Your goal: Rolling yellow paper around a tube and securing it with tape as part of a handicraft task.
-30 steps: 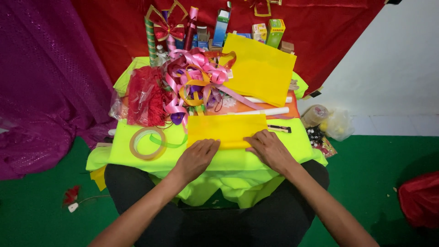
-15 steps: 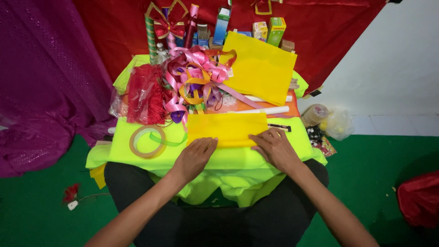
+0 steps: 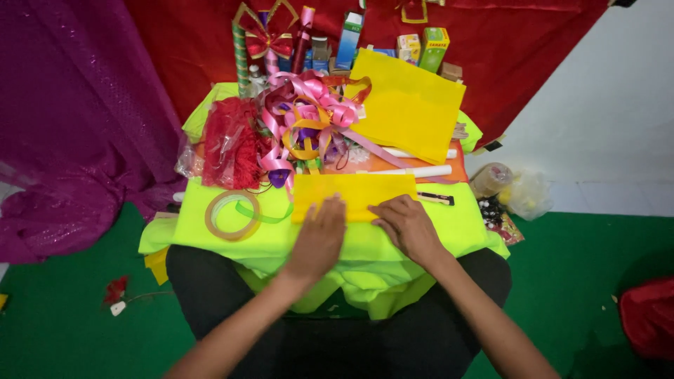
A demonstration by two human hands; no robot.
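Yellow paper sheet point(image 3: 358, 195) is lying flat on the lime-green cloth point(image 3: 210, 242) covering the tabletop, directly in front of the person. Compared with the frame a second ago, both hands are sitting slightly nearer the sheet's lower edge; the sheet itself is staying in place. Beyond it, a larger yellow sheet point(image 3: 411, 105) is leaning against the red backdrop point(image 3: 505, 42). A red mesh bundle point(image 3: 232, 144) and a pile of pink ribbons point(image 3: 309, 112) are occupying the left rear area. The left hand point(image 3: 319, 235) is pressing flat, fingers spread, on the sheet's lower left edge. The right hand point(image 3: 408, 226) is pressing likewise on its lower right edge. A tape roll point(image 3: 232, 215) is resting left of the sheet, apart from it.
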